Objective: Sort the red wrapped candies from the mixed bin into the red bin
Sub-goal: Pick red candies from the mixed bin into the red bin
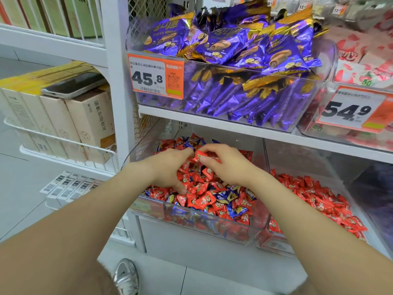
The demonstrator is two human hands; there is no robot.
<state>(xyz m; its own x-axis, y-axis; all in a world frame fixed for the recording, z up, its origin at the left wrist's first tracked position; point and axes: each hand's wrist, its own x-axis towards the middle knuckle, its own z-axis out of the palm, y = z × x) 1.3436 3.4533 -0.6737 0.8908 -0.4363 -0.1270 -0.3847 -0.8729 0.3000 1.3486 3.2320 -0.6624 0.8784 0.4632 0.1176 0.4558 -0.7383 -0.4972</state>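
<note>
Near the mixed bin's (143, 148) back edge, the right hand (229, 165) pinches a light, crinkly red candy (199, 156), likely best held by its crimped end; whether the left hand (170, 167) holds anything, I cannot tell.

One red candy (198, 156) over mixed bin (142, 144)

The white upper shelf (212, 122) bears a clear bin of purple packs (234, 69) beside a bin of pink-and-white packs (310, 133). Below it, the mixed bin (191, 219) sits left of the red bin (274, 241).

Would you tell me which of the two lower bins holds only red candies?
The right-hand lower bin: all its candies are red, while the left bin mixes in blue ones.
</note>
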